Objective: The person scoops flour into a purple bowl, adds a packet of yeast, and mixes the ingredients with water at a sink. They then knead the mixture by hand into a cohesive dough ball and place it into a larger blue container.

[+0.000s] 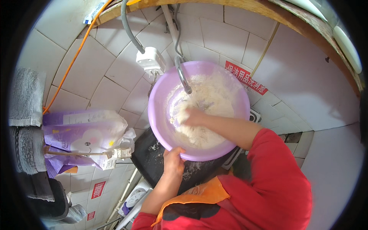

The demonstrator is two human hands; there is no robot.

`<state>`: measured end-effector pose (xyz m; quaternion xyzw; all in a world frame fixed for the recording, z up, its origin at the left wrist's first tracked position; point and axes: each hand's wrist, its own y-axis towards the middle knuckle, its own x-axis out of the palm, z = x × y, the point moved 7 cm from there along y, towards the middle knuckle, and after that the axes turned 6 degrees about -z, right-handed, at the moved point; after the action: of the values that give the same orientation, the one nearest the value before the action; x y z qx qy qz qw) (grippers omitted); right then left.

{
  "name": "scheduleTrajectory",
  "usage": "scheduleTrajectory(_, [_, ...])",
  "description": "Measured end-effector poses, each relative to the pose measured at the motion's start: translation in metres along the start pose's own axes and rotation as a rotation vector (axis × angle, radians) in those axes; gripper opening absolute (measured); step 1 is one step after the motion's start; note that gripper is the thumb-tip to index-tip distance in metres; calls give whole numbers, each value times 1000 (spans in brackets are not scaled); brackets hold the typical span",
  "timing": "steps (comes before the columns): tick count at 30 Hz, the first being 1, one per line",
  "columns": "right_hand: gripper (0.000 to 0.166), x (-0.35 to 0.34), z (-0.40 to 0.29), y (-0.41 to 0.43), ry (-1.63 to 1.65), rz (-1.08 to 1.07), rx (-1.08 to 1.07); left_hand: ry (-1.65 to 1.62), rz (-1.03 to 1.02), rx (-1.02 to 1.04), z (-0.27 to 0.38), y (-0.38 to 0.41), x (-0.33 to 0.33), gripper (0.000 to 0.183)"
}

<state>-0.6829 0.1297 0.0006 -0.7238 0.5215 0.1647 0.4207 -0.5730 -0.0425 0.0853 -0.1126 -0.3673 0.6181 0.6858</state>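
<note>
A large purple plastic basin (156,130) stands before me, holding pale flour (207,138) with lumps of wetter, dough-like mix. My left hand (173,164) grips its near rim, thumb on top. Inside the basin, my right hand (195,117) is down in the mix left of the middle. Flour and motion blur hide its fingers, so whether they close on anything is unclear. A curved metal faucet (181,75) reaches over the far rim, its spout above the flour. A thin streak of water seems to fall from it. Beneath the basin lies a black surface (149,164) dusted with flour.
A white plug adapter (151,59) dangles on a grey cable close to the basin's far left rim. Left hang a purple printed bag (86,135), a wooden-handled brush (123,153) and grey towels (27,96). A white dial scale (136,197) sits lower left. Tiled walls (224,37) enclose the corner.
</note>
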Motion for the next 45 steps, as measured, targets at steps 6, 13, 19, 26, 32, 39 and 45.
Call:
scheduleTrajectory(6, [65, -67, 32, -5, 85, -187, 216, -19, 67, 26, 6, -13, -16, 47])
scheduleTrajectory(13, [85, 10, 41, -27, 639, 19, 290, -31, 70, 9, -6, -8, -15, 48])
scheduleTrajectory(19, [102, -41, 76, -7, 203, -167, 193, -87, 49, 27, 5, -19, -23, 48])
scheduleTrajectory(26, [88, 31, -52, -45, 193, -116, -128, -118, 54, -39, -8, -12, -18, 47])
scheduleTrajectory(32, [62, 27, -102, -58, -661, 2, -656, 26, 39, 16, 7, -16, -24, 48])
scheduleTrajectory(39, [78, -79, -20, 13, -537, 33, -165, -97, 17, 19, 16, -12, -35, 49])
scheduleTrajectory(45, [94, -49, 61, -53, -3, -159, 159, -48, 23, -33, 7, -12, -22, 47])
